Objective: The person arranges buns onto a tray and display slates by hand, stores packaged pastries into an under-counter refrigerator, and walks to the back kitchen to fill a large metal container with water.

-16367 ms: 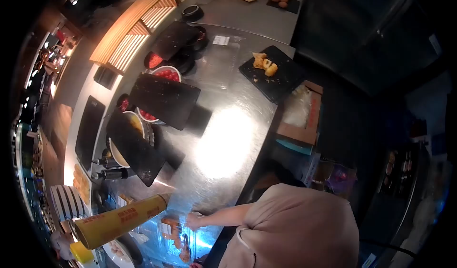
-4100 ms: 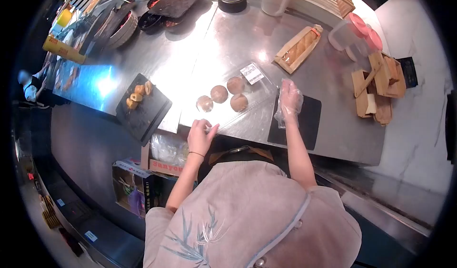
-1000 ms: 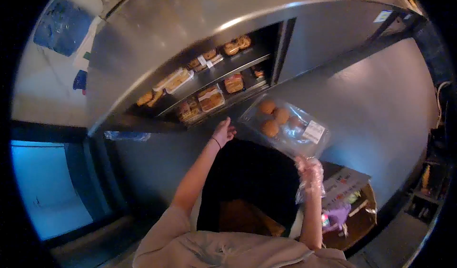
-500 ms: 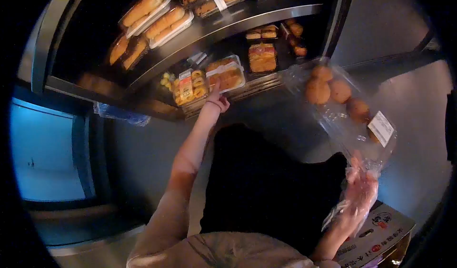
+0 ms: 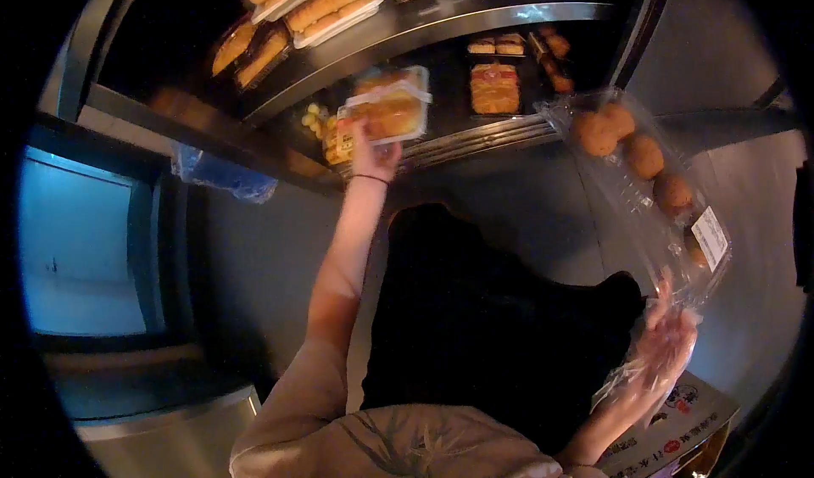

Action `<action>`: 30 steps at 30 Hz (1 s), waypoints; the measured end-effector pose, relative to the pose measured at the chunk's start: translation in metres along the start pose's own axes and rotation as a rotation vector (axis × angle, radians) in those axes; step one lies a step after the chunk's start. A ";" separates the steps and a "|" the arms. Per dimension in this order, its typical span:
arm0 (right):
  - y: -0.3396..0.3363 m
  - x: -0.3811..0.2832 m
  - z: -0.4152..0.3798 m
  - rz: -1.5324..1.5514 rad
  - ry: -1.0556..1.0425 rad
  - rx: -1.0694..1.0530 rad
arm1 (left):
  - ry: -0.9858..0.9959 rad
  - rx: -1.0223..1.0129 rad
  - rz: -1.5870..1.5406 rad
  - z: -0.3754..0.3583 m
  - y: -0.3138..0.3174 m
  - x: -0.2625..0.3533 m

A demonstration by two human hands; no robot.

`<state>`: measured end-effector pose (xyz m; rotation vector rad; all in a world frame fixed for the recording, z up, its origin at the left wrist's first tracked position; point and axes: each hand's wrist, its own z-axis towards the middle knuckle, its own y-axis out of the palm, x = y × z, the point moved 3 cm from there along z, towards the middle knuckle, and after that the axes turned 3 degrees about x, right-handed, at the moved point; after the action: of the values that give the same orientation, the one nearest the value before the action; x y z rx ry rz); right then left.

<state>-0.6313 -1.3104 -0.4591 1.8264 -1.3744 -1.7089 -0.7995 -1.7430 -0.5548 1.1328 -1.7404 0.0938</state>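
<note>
My left hand [image 5: 376, 160] grips the near edge of a wrapped white tray of bread [image 5: 400, 117], lifted and tilted above the lower shelf. A pack of small yellow pastries [image 5: 333, 145] sits just behind that hand, partly covered. In my right hand [image 5: 666, 349], which wears a clear plastic glove, is one end of a long clear bag of round brown buns [image 5: 646, 157]. The bag slants up and away toward the shelf, and a white label [image 5: 710, 236] shows near its lower end.
A metal-edged upper shelf [image 5: 441, 24] carries packed long rolls [image 5: 331, 7]. Farther right on the lower shelf lie a pastry pack [image 5: 495, 88] and smaller packs. A printed cardboard box [image 5: 678, 431] stands low at the right. Blue plastic [image 5: 222, 173] hangs at the left.
My left hand has gone from touching the bread tray to lifting it off the shelf. The bun bag and right hand appear shifted slightly right as the view moved.
</note>
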 end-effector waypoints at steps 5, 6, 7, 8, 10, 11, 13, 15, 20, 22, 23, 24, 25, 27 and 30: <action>-0.002 0.005 0.000 -0.152 -0.041 0.023 | 0.042 0.023 0.028 0.059 -0.064 0.032; -0.001 0.005 0.000 -0.154 -0.044 0.025 | 0.089 0.076 0.046 0.062 -0.069 0.033; -0.001 0.006 0.000 -0.167 -0.061 0.043 | 0.078 0.171 0.129 0.066 -0.075 0.038; 0.001 0.006 -0.002 -0.183 -0.084 0.062 | 0.070 0.165 0.127 0.068 -0.080 0.038; 0.010 0.005 -0.003 -0.196 -0.074 0.104 | -0.016 0.154 0.261 0.031 -0.065 0.042; 0.015 0.007 -0.006 -0.199 -0.056 0.137 | -0.169 0.089 0.199 0.026 -0.069 0.040; 0.026 0.012 -0.012 -0.199 -0.144 0.164 | -0.301 -0.223 0.101 -0.006 -0.062 0.030; 0.022 0.010 -0.010 -0.199 -0.176 0.221 | -0.477 -0.225 0.116 -0.032 -0.028 0.009; 0.012 0.009 0.000 -0.148 -0.121 0.120 | 0.093 -0.379 0.821 0.011 0.106 -0.030; 0.016 0.011 -0.002 -0.122 -0.155 0.128 | 0.132 -0.393 0.994 0.106 0.151 -0.045; 0.018 0.012 -0.004 -0.105 -0.183 0.131 | 0.075 -0.236 0.955 0.118 0.167 -0.043; 0.018 0.015 -0.003 -0.102 -0.157 0.131 | 0.014 -0.046 0.919 0.128 0.164 -0.038; 0.015 0.017 -0.003 -0.115 -0.186 0.127 | 0.026 -0.055 0.920 0.139 0.172 -0.038; 0.007 0.016 -0.006 -0.155 -0.155 0.144 | -0.007 -0.128 0.851 0.162 0.178 -0.041; -0.005 0.018 -0.012 -0.169 -0.160 0.166 | 0.067 -0.274 0.814 0.198 0.174 -0.052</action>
<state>-0.6213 -1.3262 -0.4711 1.9830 -1.5031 -1.9129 -1.0597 -1.7186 -0.6168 0.1751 -1.9799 0.3693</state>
